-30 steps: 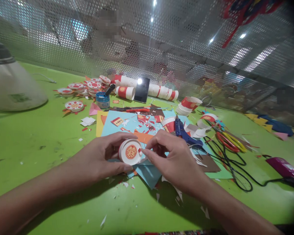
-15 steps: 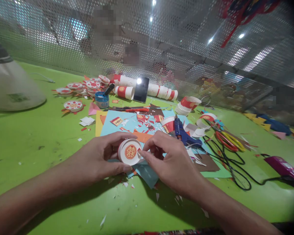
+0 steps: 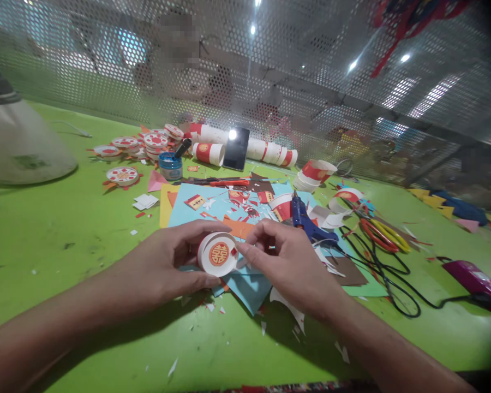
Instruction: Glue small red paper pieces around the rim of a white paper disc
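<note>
My left hand (image 3: 180, 256) is closed around the side of a short cut-down paper cup (image 3: 207, 267), its white round face turned towards me. A round orange-red double-happiness emblem (image 3: 219, 254) sits in the middle of that face. Near the face's right edge lies a small red paper piece (image 3: 233, 251). My right hand (image 3: 284, 259) has its thumb and forefinger drawn together beside that piece; what they hold, if anything, is hidden. Below my right palm shows a white curved paper scrap (image 3: 288, 305); whether the hand holds it, I cannot tell.
Behind my hands lie coloured paper sheets (image 3: 180, 204) with scraps and a blue glue gun (image 3: 305, 218). Scissors (image 3: 378, 237) and a black cable (image 3: 376, 267) are at right. Paper turtles (image 3: 123, 176), a blue jar (image 3: 171, 166), a phone (image 3: 236, 148) and stacked cups (image 3: 265, 151) stand farther back.
My right fingertips have drawn back slightly to the right from the cup's face, and the red piece now shows there. The white curved scrap has come into view below my right hand.
</note>
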Demonstrator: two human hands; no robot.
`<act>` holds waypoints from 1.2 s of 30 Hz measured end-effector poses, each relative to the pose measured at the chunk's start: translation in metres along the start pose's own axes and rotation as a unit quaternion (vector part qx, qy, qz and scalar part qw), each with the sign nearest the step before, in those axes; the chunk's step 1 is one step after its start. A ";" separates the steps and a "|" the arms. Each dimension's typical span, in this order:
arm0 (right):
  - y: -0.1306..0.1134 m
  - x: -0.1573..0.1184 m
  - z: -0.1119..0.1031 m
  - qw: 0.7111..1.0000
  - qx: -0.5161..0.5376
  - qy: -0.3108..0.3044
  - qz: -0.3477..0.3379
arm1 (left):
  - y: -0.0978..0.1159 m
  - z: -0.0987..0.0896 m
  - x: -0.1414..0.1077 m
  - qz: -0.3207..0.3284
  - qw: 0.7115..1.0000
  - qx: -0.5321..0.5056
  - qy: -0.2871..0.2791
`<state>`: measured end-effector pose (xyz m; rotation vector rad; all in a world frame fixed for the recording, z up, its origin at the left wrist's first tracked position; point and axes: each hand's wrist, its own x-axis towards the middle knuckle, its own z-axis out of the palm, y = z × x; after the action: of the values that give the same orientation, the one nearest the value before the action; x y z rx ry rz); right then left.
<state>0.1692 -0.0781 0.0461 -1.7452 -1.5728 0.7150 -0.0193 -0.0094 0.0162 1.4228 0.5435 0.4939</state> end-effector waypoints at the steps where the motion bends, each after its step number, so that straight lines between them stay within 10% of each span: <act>1: 0.000 0.000 0.000 1.000 0.005 0.000 0.004 | 0.000 0.000 0.000 -0.001 1.000 -0.008 0.002; 36: 0.005 0.001 -0.001 0.995 0.052 -0.084 0.028 | -0.001 -0.003 0.001 -0.003 0.999 -0.051 0.010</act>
<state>0.1732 -0.0770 0.0434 -1.6944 -1.5717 0.9771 -0.0203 -0.0070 0.0150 1.3192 0.5314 0.5240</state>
